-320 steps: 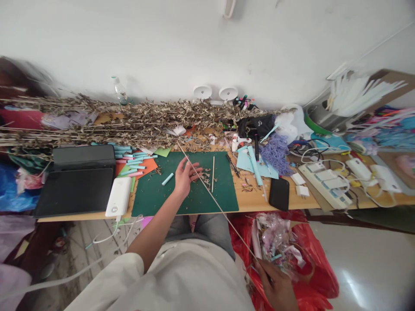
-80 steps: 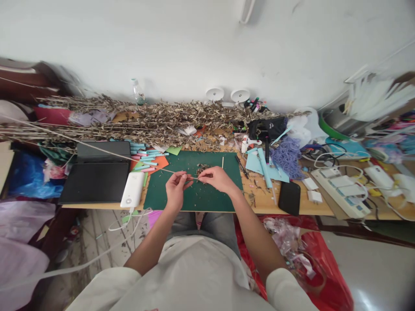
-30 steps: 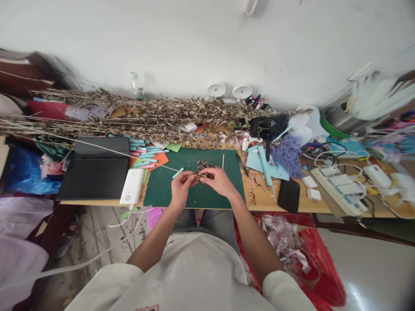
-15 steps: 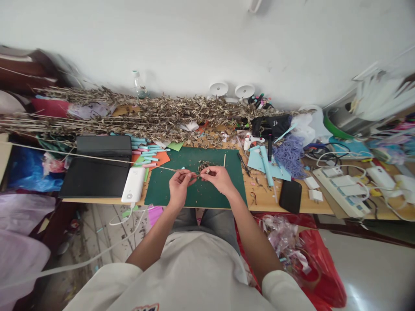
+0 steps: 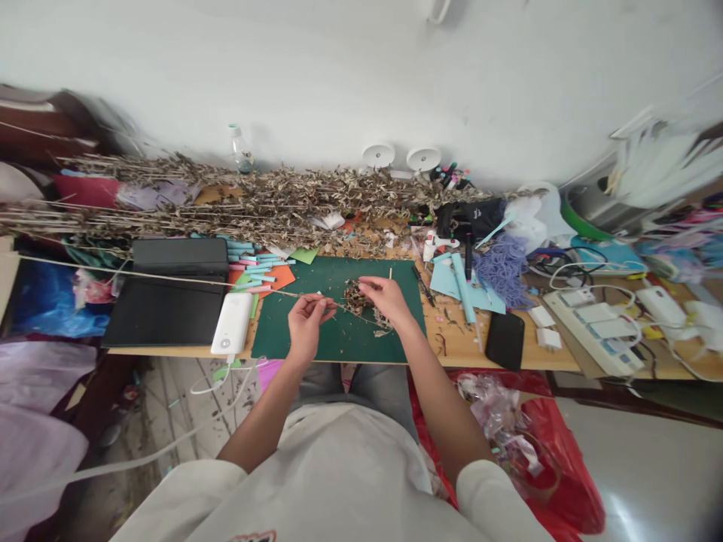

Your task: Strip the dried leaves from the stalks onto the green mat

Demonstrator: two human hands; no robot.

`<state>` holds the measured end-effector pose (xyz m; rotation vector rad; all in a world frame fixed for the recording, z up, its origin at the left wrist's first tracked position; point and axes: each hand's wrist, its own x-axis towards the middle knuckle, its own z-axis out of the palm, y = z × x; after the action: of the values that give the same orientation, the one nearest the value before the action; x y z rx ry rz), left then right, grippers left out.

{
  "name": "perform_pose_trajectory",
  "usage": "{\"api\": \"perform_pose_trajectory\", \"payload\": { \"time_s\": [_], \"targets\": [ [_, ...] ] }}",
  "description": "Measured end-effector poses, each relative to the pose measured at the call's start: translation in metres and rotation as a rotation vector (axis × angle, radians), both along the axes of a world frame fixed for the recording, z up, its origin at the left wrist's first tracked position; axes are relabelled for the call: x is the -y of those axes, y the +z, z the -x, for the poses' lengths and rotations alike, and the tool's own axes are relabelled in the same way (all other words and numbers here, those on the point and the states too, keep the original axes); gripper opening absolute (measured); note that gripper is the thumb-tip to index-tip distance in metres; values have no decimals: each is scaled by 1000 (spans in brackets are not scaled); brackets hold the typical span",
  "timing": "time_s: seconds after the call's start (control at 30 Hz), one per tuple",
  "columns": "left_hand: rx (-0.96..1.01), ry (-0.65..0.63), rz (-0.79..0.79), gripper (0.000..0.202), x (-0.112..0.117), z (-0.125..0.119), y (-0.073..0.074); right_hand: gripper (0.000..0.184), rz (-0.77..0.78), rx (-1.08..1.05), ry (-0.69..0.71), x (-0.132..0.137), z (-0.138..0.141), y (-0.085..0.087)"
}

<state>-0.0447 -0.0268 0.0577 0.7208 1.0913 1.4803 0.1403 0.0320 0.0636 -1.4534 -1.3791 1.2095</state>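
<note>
Right hand [image 5: 388,299] had slid rightward along the thin stem [image 5: 169,277], away from the left hand [image 5: 305,322], right fingers curled around dried leaves [image 5: 355,298], left fingertips pinching the stem above the green cutting mat [image 5: 282,335], stem reaching far left past the white power bank [image 5: 230,325]

top: white, sleeves pushed to elbows (small red print at chest) | trousers: grey

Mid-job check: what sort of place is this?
Probably a home craft desk: a green cutting mat, dried leafy branches heaped along the wall, and coloured paper rolls. The left hand pinches one thin stem over the mat.
</note>
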Motion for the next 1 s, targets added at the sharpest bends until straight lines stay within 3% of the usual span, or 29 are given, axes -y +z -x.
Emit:
{"api": "perform_pose_trajectory", "payload": {
  "time_s": [0.1, 0.33, 0.63, 0.8, 1.0],
  "targets": [
    [-2, 5, 5, 27, 0, -1, -1, 34, -57, 104, 80, 6, -2, 7],
    [26, 0, -24, 26, -2, -2, -2, 30, 65, -13, 531, 15, 0, 15],
    [8, 63, -41, 25, 1, -1, 0, 26, 68, -137, 200, 15, 6, 2],
    [9, 150, -63, 23, 1, 2, 1, 28, 30, -122, -59, 11, 1, -14],
    [10, 147, -50, 24, 0, 6, 1, 36, -59, 92, 18, 0, -8, -19]
  ]
}}
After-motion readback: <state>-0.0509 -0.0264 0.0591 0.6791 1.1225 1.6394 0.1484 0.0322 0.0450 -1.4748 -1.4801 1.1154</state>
